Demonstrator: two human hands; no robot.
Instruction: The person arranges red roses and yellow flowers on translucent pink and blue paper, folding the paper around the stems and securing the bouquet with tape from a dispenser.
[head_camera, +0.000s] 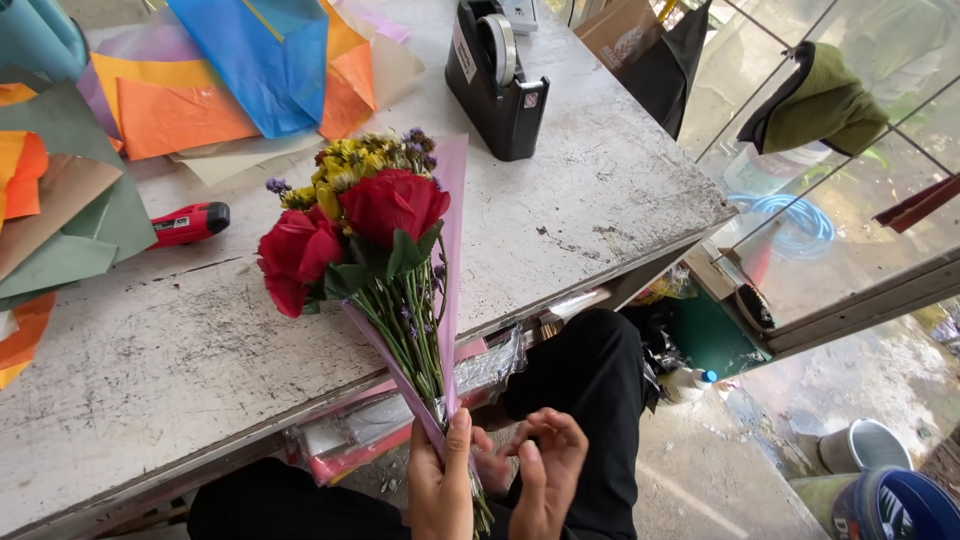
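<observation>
- Left hand is closed around the stem end of the bouquet, red roses in pink wrap.
- Right hand is loosely curled, empty, just beside the stems.
- The bouquet's head leans over the white worktop, near the tape dispenser.

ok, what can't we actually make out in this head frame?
- Stem ends of the bouquet: hidden by the left hand and cut off by the bottom edge.
- Right hand: its wrist runs off the bottom edge; what the fingers pinch, if anything, is too small to tell.
- Red tool: its far end lies under the paper sheets.
- Shelf under the table: shaded, contents unclear.
</observation>
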